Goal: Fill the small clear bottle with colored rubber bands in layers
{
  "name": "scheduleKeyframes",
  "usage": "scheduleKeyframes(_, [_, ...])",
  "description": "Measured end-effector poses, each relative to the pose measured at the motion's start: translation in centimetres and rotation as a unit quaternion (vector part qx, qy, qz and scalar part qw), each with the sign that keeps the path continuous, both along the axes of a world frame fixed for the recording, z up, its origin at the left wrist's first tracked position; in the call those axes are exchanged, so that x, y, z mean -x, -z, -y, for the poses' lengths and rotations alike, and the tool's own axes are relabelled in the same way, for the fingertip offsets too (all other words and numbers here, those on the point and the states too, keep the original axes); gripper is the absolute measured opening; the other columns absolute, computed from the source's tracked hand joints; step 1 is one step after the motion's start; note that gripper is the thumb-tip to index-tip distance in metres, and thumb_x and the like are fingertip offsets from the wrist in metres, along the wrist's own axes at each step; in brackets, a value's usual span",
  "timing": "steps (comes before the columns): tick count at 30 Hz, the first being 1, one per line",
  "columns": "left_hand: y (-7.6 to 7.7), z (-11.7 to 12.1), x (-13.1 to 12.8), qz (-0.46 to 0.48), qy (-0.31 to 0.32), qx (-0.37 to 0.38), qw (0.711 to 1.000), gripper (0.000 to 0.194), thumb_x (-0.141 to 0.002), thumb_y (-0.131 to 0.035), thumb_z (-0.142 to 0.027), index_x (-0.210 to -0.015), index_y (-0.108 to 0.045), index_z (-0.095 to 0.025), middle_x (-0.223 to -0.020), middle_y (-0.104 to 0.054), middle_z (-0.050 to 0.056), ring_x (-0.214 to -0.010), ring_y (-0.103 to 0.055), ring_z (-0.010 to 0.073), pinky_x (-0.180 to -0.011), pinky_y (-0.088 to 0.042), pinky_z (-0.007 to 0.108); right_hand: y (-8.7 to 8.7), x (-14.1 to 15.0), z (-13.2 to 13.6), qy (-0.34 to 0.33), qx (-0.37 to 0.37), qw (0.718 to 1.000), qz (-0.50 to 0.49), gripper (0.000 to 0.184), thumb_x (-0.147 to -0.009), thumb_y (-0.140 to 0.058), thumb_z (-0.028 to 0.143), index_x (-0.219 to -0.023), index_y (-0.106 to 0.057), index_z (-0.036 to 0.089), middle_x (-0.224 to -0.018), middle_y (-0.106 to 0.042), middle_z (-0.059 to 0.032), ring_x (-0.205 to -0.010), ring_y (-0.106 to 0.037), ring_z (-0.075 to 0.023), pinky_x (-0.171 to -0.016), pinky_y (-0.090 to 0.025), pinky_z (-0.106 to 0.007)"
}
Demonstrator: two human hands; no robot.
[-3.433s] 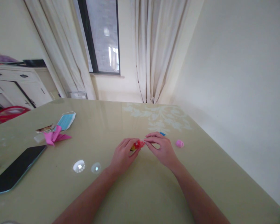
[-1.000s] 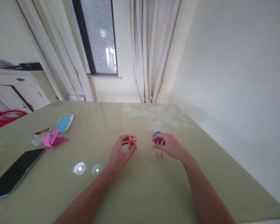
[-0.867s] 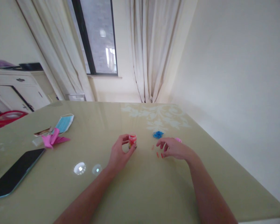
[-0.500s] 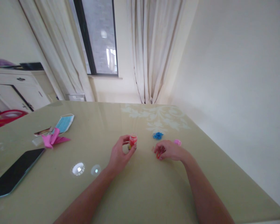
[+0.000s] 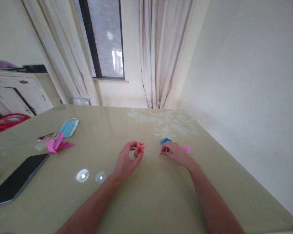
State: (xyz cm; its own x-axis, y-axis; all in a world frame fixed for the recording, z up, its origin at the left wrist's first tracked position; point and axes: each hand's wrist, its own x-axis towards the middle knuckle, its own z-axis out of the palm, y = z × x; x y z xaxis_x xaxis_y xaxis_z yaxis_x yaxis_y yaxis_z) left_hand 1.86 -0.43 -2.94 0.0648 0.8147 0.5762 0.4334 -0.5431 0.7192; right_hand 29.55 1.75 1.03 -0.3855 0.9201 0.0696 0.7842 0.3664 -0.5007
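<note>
My left hand point(image 5: 125, 162) is closed round a small clear jar point(image 5: 140, 148) with red and some yellow contents, held a little tilted over the table. Opposite it, my right hand point(image 5: 174, 153) is low over the tabletop, thumb and fingers pinched together. A tiny orange-red piece point(image 5: 160, 153) shows at those fingertips, too small to name. Just beyond the right hand lies a small heap of thin blue pieces point(image 5: 165, 141), partly covered by the hand. A round pink object point(image 5: 186, 149) is beside the right wrist.
On the left of the glossy table point(image 5: 146, 201) lie a black tablet-like slab point(image 5: 19, 178), a folded pink paper shape point(image 5: 58, 144) and a blue face mask point(image 5: 70, 128). A wall point(image 5: 254, 97) runs along the right side; curtains and a window stand behind.
My right hand has shifted slightly left and away from me, now overlapping the blue heap. The red piece under its fingers shows less. My left hand still holds the jar in nearly the same place.
</note>
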Motion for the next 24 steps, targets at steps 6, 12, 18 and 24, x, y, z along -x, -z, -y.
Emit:
scheduleKeyframes(6, [-0.1,0.0,0.0,-0.004,0.002,-0.006,1.0,0.036,-0.092,-0.074,-0.032,-0.123,-0.06,-0.022,-0.115,-0.076,0.008,-0.098,-0.076,0.0216,-0.089,-0.064,0.04,1.2,0.0,-0.7,0.003,-0.008,1.0,0.013,0.012,-0.085,-0.077,0.006,-0.086,-0.076,0.018,-0.085,-0.07,-0.0031,-0.079,-0.065,-0.0175,-0.076,-0.046,-0.028])
scheduleKeyframes(12, [-0.1,0.0,0.0,-0.025,0.006,-0.036,0.999,0.035,-0.092,-0.073,-0.031,-0.124,-0.061,-0.022,-0.112,-0.076,0.007,-0.097,-0.075,0.0207,-0.089,-0.063,0.039,2.0,-0.2,-0.9,0.004,-0.009,1.0,0.013,0.015,-0.088,-0.075,0.006,-0.091,-0.079,0.02,-0.091,-0.07,-0.0042,-0.083,-0.066,-0.0178,-0.079,-0.048,-0.029])
scheduleKeyframes(18, [-0.1,0.1,0.0,-0.051,0.013,-0.055,0.997,0.033,-0.094,-0.071,-0.029,-0.124,-0.06,-0.023,-0.11,-0.075,0.007,-0.099,-0.073,0.0202,-0.09,-0.061,0.036,2.4,-0.1,-0.6,0.004,-0.013,1.0,0.01,0.012,-0.092,-0.07,0.006,-0.088,-0.073,0.017,-0.097,-0.07,-0.0075,-0.092,-0.066,-0.0207,-0.085,-0.048,-0.033])
scheduleKeyframes(24, [-0.3,0.2,0.1,-0.065,0.009,-0.073,0.995,0.032,-0.093,-0.072,-0.028,-0.123,-0.061,-0.022,-0.11,-0.075,0.006,-0.098,-0.073,0.0199,-0.089,-0.06,0.034,0.9,1.4,0.1,0.008,-0.049,0.996,-0.076,0.012,-0.099,-0.062,0.011,-0.092,-0.067,0.018,-0.095,-0.071,-0.0064,-0.089,-0.065,-0.0186,-0.082,-0.049,-0.031])
